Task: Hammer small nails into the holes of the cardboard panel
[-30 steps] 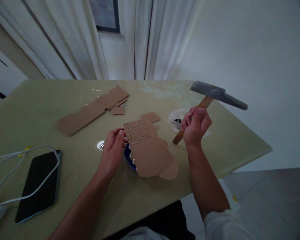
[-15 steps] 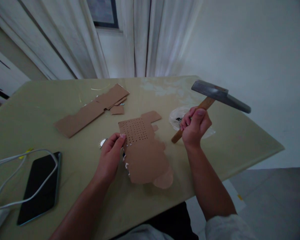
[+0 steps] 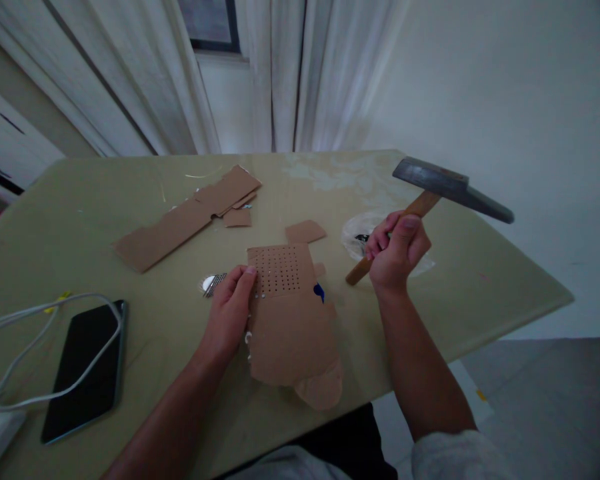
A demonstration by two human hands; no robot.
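Note:
My left hand (image 3: 233,300) pinches the left edge of a brown cardboard piece (image 3: 290,337), its thumb on top. Rows of small holes cover the upper part of that cardboard, and white bits cling along its left edge. Something blue (image 3: 319,291) pokes out from under its right side. Wrapped around a wooden handle, my right hand (image 3: 397,253) holds a hammer (image 3: 433,177) raised to the right of the cardboard, with its dark metal head up. Beside my left fingers lies a small round packet with several thin metal pins (image 3: 213,285).
Cardboard strips (image 3: 187,217) lie at the back left, and a smaller scrap (image 3: 305,231) is just beyond the holed piece. A clear plastic bag (image 3: 355,233) sits behind my right hand. At the left are a tablet (image 3: 87,367) and a white cable (image 3: 100,298) across it.
The holed cardboard has turned and come nearer to me, away from the loose scrap. The blue thing and the pins now show. My right hand still holds the hammer up.

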